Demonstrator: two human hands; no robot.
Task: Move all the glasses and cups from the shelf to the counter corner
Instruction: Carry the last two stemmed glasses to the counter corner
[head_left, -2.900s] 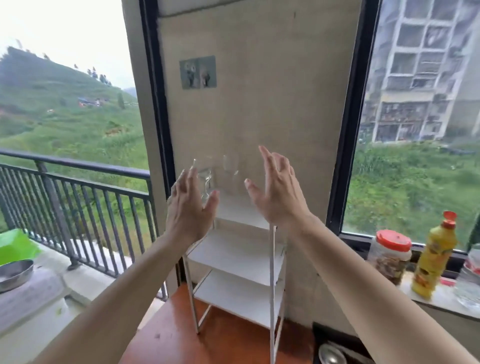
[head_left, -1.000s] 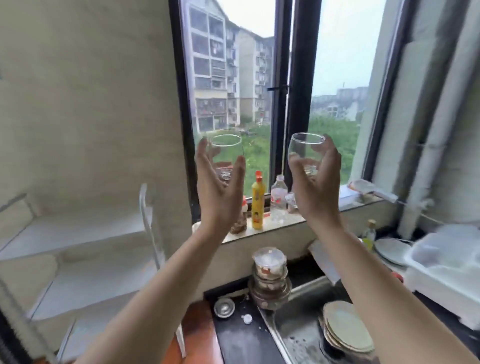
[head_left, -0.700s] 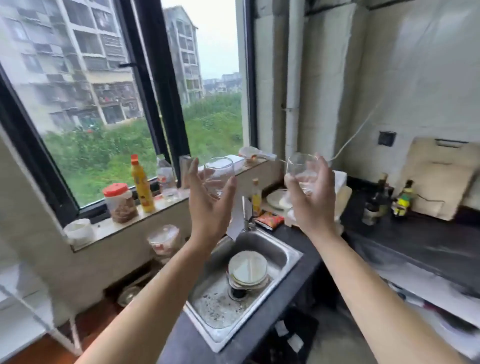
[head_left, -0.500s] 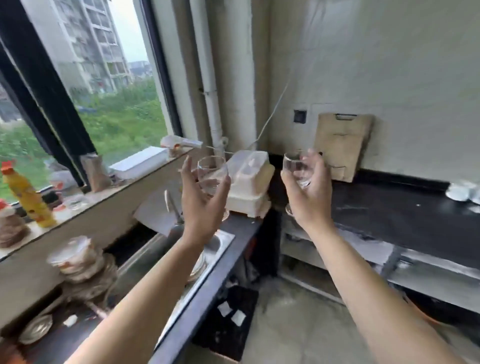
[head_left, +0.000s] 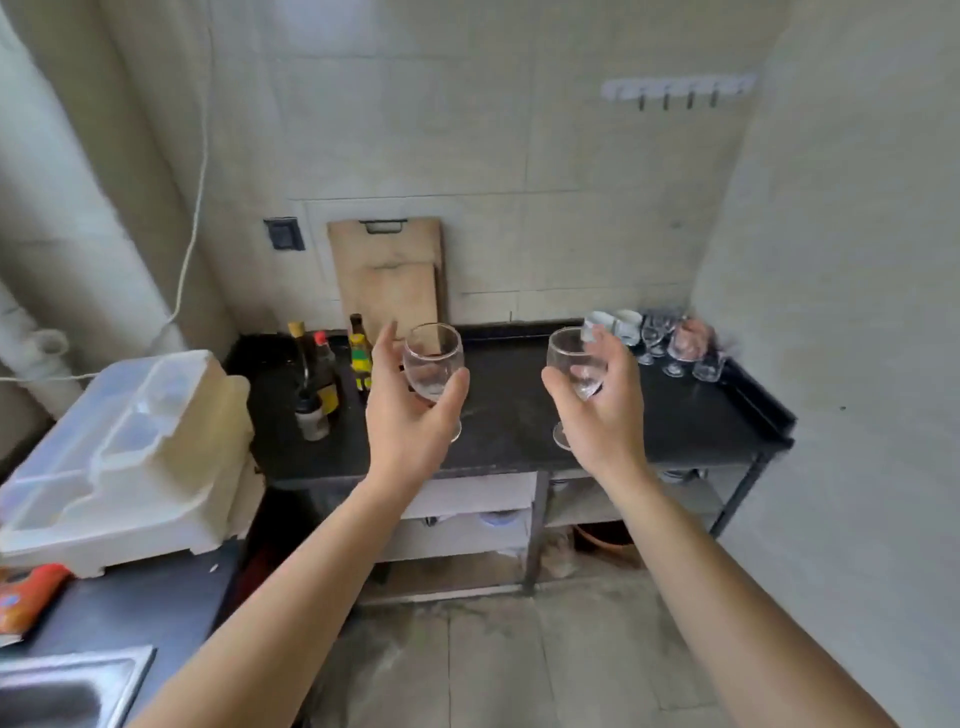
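My left hand (head_left: 410, 415) grips a clear stemmed glass (head_left: 432, 358) by its bowl, held upright over the black counter (head_left: 509, 415). A second clear stemmed glass (head_left: 574, 364) stands upright in my right hand (head_left: 602, 410), also above the counter. In the counter's far right corner stand several glasses (head_left: 675, 345) and two white cups (head_left: 613, 325), grouped against the walls. The shelf is out of view.
Sauce bottles (head_left: 332, 374) stand at the counter's left end, with wooden cutting boards (head_left: 389, 275) leaning on the wall behind. A white plastic container (head_left: 130, 457) sits on the near counter at left, by a sink (head_left: 62, 686). A hook rail (head_left: 675, 91) hangs high right.
I took a glass in each hand from the shelf and turned right past the window and sink. The black counter and its corner group of glasses now face me.
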